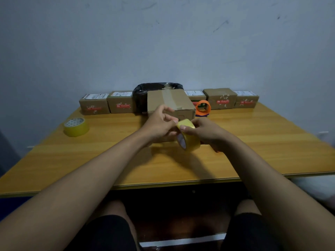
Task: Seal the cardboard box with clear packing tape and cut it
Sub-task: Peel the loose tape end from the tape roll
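A brown cardboard box (170,101) stands at the table's middle, with a strip of tape running across its top. In front of it I hold a yellowish roll of packing tape (189,137) upright above the table. My right hand (206,133) grips the roll from the right, thumb on its top edge. My left hand (159,125) pinches at the roll's upper rim with thumb and fingertips, where the tape end is. An orange tape cutter (203,107) stands just right of the box.
A second yellow tape roll (76,126) lies at the table's left. Several small labelled cardboard boxes (94,105) line the back edge by the wall, and a black-lined bin (145,91) sits behind the main box. The wooden table (253,151) ends near my knees.
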